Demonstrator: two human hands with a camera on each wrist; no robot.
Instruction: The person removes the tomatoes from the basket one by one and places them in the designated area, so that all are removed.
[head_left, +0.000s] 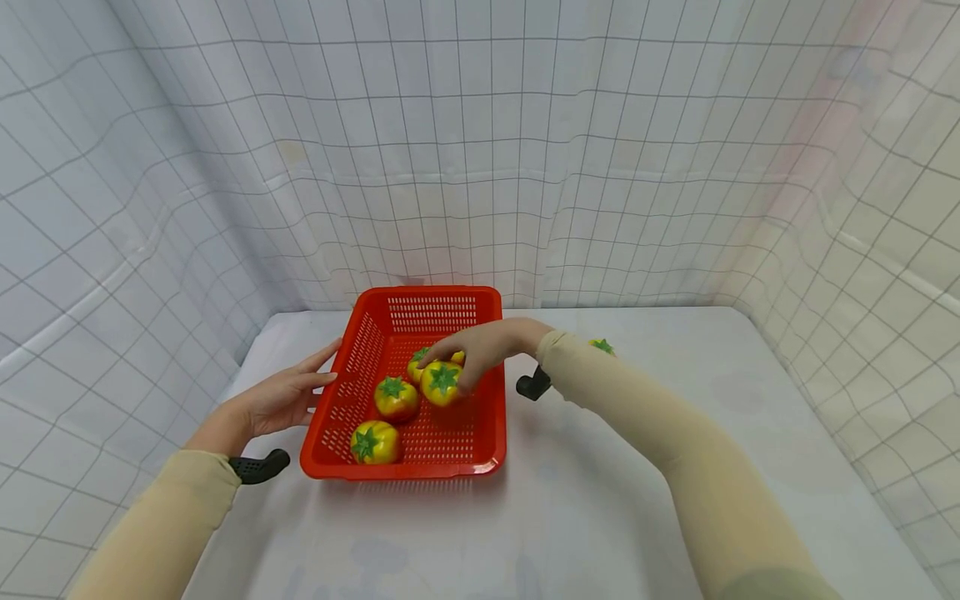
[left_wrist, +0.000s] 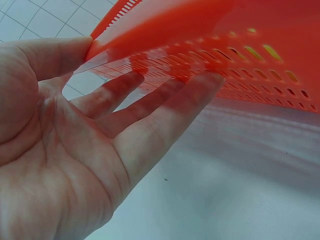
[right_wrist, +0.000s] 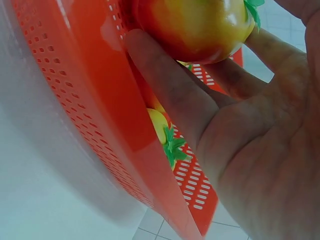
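Note:
In the head view my right hand (head_left: 489,343) reaches over the right side of a red plastic basket (head_left: 495,454). Its fingers and thumb hold a shiny yellow-and-red tomato (head_left: 441,382) with a green star-shaped top. The right wrist view shows this held tomato (right_wrist: 192,27) beside the basket wall, fingers spread around its lower side. My left hand (head_left: 279,403) is at the basket's left side. Seen from the left wrist, its fairly straight fingers touch the slotted outer wall (left_wrist: 295,82), with the thumb at the rim.
Inside the basket lie several more tomatoes, one at the front left (head_left: 377,442), one mid-left (head_left: 396,399). Another tomato (head_left: 602,346) shows behind my right sleeve on the white table (head_left: 600,517). White grid-patterned curtains (head_left: 465,167) hang behind and along both sides.

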